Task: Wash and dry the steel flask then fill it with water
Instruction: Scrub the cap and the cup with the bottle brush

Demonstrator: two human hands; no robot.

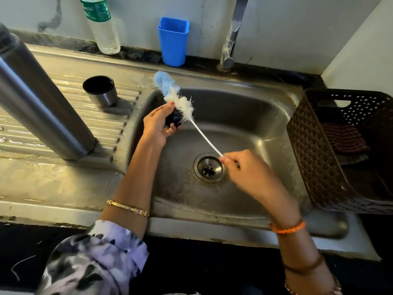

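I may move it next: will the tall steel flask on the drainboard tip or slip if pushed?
The steel flask stands tall and narrow, so a high push likely tips it. The ribbed drainboard looks wet, so it may slide. Smooth metal, probably slippery.

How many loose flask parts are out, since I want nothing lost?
2, apart from the steel flask standing on the drainboard: the steel cup lid upright on the drainboard, and a dark stopper held in the left hand. More may be hidden.

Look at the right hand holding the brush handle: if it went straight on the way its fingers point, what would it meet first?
Probably the left hand, which grips a small dark object beside the bottle brush; the right hand points up-left along the handle. Depth is uncertain.
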